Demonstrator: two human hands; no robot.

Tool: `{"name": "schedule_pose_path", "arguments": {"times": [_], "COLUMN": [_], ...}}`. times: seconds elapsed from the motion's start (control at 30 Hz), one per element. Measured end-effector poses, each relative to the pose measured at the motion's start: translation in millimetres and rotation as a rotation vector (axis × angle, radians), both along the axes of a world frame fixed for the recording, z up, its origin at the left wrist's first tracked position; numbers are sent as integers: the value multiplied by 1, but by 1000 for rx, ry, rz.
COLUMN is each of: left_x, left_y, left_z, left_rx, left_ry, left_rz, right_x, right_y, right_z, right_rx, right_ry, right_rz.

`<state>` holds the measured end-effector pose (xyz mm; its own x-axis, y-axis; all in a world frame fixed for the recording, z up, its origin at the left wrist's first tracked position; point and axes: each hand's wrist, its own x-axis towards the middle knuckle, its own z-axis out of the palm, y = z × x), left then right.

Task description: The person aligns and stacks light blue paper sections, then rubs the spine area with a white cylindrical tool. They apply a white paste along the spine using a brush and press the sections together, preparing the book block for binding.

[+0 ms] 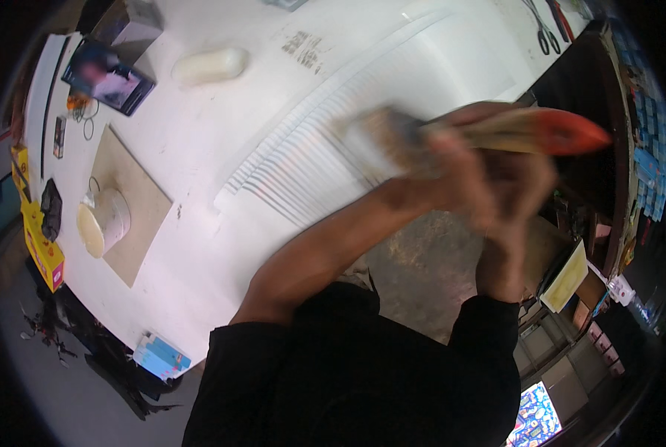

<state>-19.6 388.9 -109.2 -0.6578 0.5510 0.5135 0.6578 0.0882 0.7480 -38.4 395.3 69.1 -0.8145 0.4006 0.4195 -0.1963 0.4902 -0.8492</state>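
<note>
A wide flat brush (508, 132) with a wooden handle and a red tip is in my right hand (508, 186), whose fingers are closed round it and blurred by motion. Its bristles point left, above a fanned row of white sheets (303, 153) with stepped edges on the table. My left forearm crosses in front of these sheets. My left hand (448, 190) meets the right one under the brush; its fingers are mostly hidden and smeared, so I cannot tell whether they hold anything.
A tub (113, 216) with cream-coloured contents stands on a grey-brown board (139, 223) at left. Beyond lie a phone (109, 78) and a whitish rounded cylinder (212, 65). Scissors (549, 39) rest at the far right. A blue pack (162, 356) sits at the near left table edge.
</note>
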Motion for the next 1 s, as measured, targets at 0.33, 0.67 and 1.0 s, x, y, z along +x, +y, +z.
{"name": "schedule_pose_path", "arguments": {"times": [0.33, 0.67, 1.0], "left_x": [-31, -37, -38], "left_y": [-29, -34, -34], "left_z": [61, 84, 87], "left_rx": [-529, -500, -503], "left_ry": [199, 117, 99], "left_rz": [-287, -378, -411], "right_x": [-23, -66, -57], "right_y": [87, 198, 175], "right_z": [1, -43, -53], "right_rx": [72, 478, 419], "right_ry": [50, -81, -148], "right_rz": [-164, -381, -230]}}
